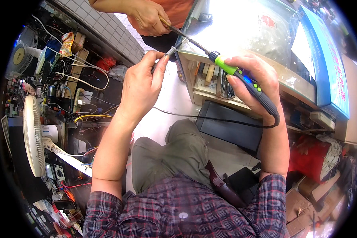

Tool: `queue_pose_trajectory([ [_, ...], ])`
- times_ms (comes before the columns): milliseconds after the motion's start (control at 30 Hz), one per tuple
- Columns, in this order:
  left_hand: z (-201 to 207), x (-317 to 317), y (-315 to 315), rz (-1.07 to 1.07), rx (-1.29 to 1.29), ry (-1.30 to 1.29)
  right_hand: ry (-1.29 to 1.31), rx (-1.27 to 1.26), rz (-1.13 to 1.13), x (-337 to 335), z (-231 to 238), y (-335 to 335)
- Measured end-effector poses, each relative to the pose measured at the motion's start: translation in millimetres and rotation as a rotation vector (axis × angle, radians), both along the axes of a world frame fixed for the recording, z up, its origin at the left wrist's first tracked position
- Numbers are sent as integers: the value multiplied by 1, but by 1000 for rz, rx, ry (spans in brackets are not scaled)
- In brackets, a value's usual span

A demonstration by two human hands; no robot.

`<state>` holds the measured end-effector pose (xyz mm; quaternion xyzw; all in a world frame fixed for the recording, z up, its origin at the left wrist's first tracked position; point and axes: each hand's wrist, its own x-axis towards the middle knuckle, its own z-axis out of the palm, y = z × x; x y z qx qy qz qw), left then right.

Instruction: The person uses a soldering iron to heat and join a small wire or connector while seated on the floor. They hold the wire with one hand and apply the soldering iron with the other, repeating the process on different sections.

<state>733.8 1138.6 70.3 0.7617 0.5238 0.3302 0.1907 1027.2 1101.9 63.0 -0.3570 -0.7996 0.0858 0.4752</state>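
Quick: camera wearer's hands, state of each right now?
Left hand: closed, pinching a small grey ridged piece.
Right hand: closed around a green-and-black soldering iron.

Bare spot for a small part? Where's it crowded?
Glass countertop: patch between right hand and blue cardboard box looks bare, glare aside. Pale floor: patch between olive trousers and countertop, black cable above.
Crowded: left, around round white fan; lower right, brown cardboard boxes; top centre, left hand, another person's hand, green-and-black soldering iron.
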Motion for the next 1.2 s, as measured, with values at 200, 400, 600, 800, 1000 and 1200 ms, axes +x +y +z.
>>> queue_pose_trajectory([
  [200,-1,2,-1,-3,4,-1,147,-58,-24,4,-3,-5],
  [400,-2,0,-3,-1,2,3,280,-119,-34,9,-6,-15],
  [600,2,-2,-5,-3,3,-6,234,-146,-37,8,-3,-18],
  [800,0,-7,-3,-7,34,-7,231,-132,-40,1,-4,-15],
  [1000,0,-6,-3,-1,-2,0,217,-127,-17,4,-7,-12],
  [1200,-2,-2,-2,2,-1,-6,173,-96,-1,9,-11,-10],
])
